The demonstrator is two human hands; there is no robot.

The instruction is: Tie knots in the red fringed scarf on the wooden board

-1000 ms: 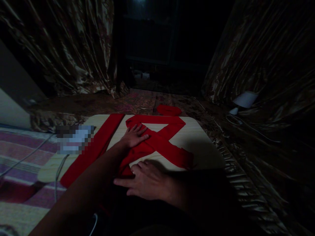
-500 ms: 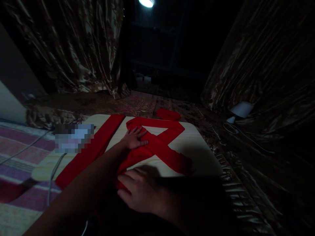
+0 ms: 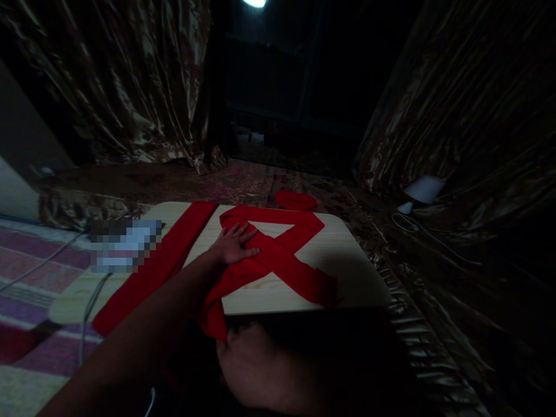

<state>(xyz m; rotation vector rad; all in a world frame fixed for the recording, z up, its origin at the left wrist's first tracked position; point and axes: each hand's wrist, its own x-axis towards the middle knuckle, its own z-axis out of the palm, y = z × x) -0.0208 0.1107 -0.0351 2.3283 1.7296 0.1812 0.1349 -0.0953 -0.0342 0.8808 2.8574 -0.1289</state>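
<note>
The left hand (image 3: 237, 244) is resting with fingers spread on the crossed red strip (image 3: 295, 269), which is lying on the wooden tabletop (image 3: 269, 295). The right hand (image 3: 247, 362) is pinching the strip's near end just beyond the near edge. A second red strip (image 3: 186, 231) is lying to the left.

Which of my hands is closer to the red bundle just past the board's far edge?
Left. Your left hand rests on red cloth on the board, short of the red bundle; your right hand is farther back, by the board's near edge.
</note>
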